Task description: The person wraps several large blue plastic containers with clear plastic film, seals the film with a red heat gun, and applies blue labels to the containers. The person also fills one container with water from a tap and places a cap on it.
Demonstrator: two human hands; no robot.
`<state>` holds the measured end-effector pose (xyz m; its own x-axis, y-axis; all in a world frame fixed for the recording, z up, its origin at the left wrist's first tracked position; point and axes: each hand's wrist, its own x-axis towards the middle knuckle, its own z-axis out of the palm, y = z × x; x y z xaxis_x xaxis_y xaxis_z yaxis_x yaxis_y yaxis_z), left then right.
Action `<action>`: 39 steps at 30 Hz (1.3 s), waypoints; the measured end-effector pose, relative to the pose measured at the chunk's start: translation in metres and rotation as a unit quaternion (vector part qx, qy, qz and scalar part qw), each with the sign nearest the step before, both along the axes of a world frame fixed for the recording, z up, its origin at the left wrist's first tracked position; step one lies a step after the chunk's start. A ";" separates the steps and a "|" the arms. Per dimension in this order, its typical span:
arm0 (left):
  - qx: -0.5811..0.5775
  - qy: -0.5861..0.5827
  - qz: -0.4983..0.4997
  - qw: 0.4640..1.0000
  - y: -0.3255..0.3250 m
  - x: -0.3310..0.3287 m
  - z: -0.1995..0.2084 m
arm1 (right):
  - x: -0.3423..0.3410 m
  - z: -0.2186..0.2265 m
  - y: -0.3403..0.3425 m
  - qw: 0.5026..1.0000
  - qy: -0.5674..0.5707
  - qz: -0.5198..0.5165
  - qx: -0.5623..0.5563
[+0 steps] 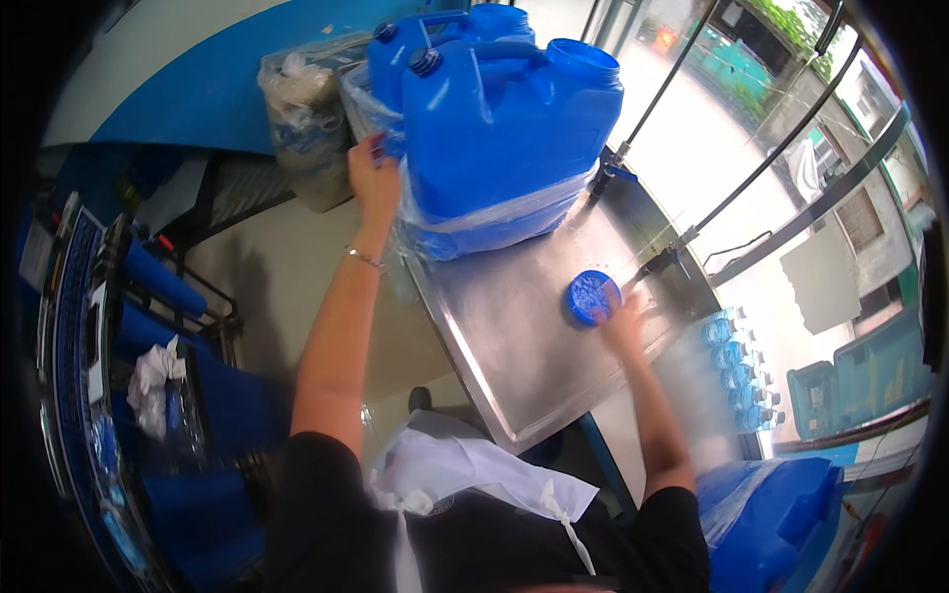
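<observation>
Two blue jerry cans stand side by side on a steel sink counter (474, 326). The nearer jerry can (494, 128) has its wide mouth uncovered and a small dark cap on its spout. Clear plastic bag (494, 229) material bunches round its lower part. My left hand (376, 183) is at the can's left side, fingers bent on the plastic. The farther jerry can (388, 71) is partly hidden. My right hand (623, 321), blurred by motion, has its fingers closed at the edge of a round blue lid (590, 295) lying on the steel.
Taps (657, 262) on pipes line the counter's right edge. Several water bottles (736, 371) stand to the right, above a blue wrapped container (771, 514). A filled plastic sack (306, 128) sits behind left; a rack with blue items (188, 395) stands at left.
</observation>
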<state>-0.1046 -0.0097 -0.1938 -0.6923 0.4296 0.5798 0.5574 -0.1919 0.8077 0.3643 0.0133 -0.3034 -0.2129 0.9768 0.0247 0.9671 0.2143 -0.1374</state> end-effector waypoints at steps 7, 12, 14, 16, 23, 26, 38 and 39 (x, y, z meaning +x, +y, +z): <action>0.001 -0.115 -0.165 0.979 0.052 -0.078 -0.089 | -0.026 -0.049 0.021 0.999 -0.008 -0.022 0.036; -0.056 -0.178 -0.275 0.943 0.062 -0.088 -0.149 | -0.083 -0.007 0.098 0.988 -0.037 -0.126 0.078; -0.102 -0.253 -0.339 0.901 0.063 -0.086 -0.162 | -0.114 0.017 0.150 0.954 0.072 -0.073 0.281; -0.109 -0.230 -0.376 0.891 0.063 -0.086 -0.168 | -0.129 0.036 0.201 0.907 -0.068 -0.142 0.391; -0.120 -0.346 -0.431 0.825 0.072 -0.074 -0.164 | -0.083 -0.024 0.283 0.864 -0.288 -0.236 0.339; -0.102 -0.406 -0.441 0.794 0.074 -0.069 -0.165 | -0.066 -0.045 0.289 0.886 -0.358 -0.184 0.230; -0.080 -0.481 -0.518 0.702 0.091 -0.074 -0.241 | -0.182 0.109 0.196 0.559 0.823 -0.073 0.069; -0.094 -0.493 -0.509 0.699 0.087 -0.073 -0.242 | -0.187 0.112 0.190 0.562 0.819 -0.087 0.080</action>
<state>-0.1777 0.0776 -0.4356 0.0054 0.9953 -0.0971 -0.6373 0.0782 0.7667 0.1774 0.2029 -0.1910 0.3213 0.9369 0.1379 -0.4203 0.2716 -0.8658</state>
